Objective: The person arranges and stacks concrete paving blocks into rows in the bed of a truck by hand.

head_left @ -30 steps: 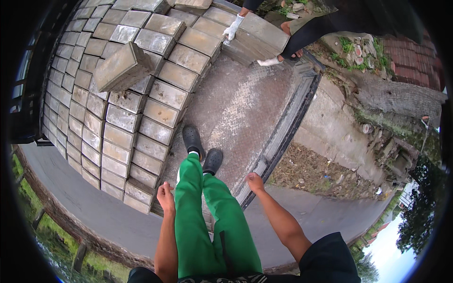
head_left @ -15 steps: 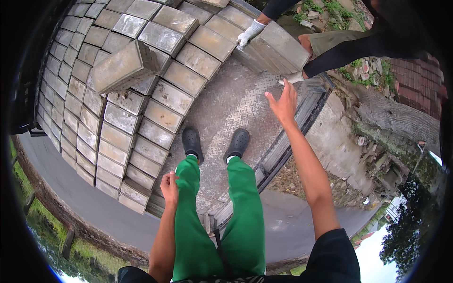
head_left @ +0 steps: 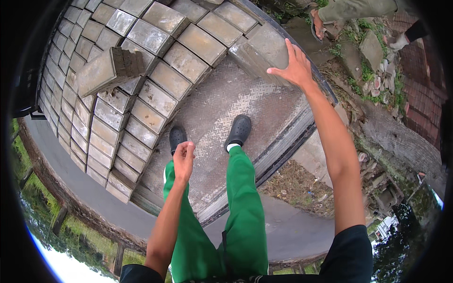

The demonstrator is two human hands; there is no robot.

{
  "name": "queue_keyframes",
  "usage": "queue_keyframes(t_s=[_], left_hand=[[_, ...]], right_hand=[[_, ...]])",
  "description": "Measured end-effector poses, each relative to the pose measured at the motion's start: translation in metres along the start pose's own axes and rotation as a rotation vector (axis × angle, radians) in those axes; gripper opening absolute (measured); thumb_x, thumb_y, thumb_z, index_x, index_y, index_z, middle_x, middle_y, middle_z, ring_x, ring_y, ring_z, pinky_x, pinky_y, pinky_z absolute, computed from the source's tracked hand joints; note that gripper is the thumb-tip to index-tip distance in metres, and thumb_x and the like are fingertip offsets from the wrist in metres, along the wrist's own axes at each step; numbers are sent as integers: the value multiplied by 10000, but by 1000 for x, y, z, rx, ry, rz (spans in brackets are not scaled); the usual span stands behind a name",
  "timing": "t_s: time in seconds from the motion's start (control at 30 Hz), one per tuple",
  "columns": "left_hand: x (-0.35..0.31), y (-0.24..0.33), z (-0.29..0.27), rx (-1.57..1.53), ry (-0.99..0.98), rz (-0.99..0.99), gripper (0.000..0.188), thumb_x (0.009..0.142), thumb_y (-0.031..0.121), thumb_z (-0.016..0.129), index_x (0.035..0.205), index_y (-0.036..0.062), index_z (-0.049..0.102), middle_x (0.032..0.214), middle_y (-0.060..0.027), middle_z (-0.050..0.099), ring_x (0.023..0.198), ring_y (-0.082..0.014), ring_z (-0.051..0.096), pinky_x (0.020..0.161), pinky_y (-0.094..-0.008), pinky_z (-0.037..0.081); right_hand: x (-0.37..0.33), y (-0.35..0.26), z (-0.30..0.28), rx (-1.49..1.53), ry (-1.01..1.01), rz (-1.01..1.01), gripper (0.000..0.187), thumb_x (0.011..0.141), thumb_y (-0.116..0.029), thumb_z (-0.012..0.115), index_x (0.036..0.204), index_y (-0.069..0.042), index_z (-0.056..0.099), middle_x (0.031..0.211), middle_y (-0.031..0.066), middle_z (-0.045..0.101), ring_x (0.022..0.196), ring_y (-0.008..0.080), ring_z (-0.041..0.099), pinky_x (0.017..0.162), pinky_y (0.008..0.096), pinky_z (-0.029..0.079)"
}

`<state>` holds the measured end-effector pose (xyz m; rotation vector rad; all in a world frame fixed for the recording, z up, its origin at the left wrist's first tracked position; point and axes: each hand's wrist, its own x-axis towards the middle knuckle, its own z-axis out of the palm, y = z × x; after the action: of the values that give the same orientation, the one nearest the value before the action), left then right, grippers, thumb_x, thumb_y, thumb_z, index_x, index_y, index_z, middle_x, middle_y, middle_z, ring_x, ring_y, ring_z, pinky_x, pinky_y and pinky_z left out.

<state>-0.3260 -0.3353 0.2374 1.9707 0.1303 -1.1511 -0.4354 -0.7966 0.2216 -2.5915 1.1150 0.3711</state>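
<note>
My right hand (head_left: 295, 70) is at the upper right of centre, spread wide, thumb well apart from the fingers, at the right end of a grey stack of blocks (head_left: 268, 41). I cannot tell whether my fingertips are touching it. That stack is in the upper middle of the frame, on the metal floor (head_left: 212, 106), close to the bed's edge and just beside the end of the laid blocks (head_left: 160, 96).

My left hand (head_left: 184, 160) is near the centre, in front of my left leg, with its fingers drawn in and narrow; I see nothing in it, but cannot tell how far it is closed.

The laid blocks fill the left and upper left in rows, and one tilted block (head_left: 96, 73) leans on top of them. My dark shoes (head_left: 239, 129) are planted apart on the metal floor. At the upper right are another person's foot (head_left: 318, 24) and white glove (head_left: 400, 42).
</note>
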Motion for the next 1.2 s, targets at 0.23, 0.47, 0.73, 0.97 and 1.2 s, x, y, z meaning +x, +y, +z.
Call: queue_keyframes(t_s=[0.23,0.47,0.73,0.97,1.2], left_hand=[[143,207,199,60,-107,202,938,841,664,633,1423,-39,419,1453,-246,440,1358,-337,417,1124,-435,323],[192,258,269,-52,-57,2,917,732,631,769,1236,-108,574,1287,-166,584,1164,-288,559,929,-429,477],[181,242,252,-32,-12,14,885,727,611,779,1236,-86,587,1243,-148,612,1120,-249,578,865,-405,496],[128,178,202,-59,-37,-31,861,740,638,755,1172,-97,630,1138,-149,651,1033,-236,594,841,-380,479],[113,47,173,-148,-19,-281,894,729,621,779,1167,-139,606,1130,-188,651,1038,-248,607,888,-381,476]], right_hand=[[-20,22,0,-9,-32,-45,1323,583,-661,827,1591,-212,97,1486,255,323,1390,421,331,1116,548,287],[-20,36,8,96,66,-65,1167,619,-463,826,1574,-202,208,1377,290,397,1269,427,422,1019,549,330],[-32,32,8,174,56,-122,1114,610,-384,857,1549,-209,283,1340,280,429,1239,412,429,1007,506,333],[-110,-6,22,244,64,-144,1070,624,-335,857,1538,-220,312,1343,294,409,1236,428,420,1037,519,307],[-193,-38,98,356,-168,-81,1071,589,-335,868,1520,-240,347,1352,260,384,1234,431,399,1019,534,311]])
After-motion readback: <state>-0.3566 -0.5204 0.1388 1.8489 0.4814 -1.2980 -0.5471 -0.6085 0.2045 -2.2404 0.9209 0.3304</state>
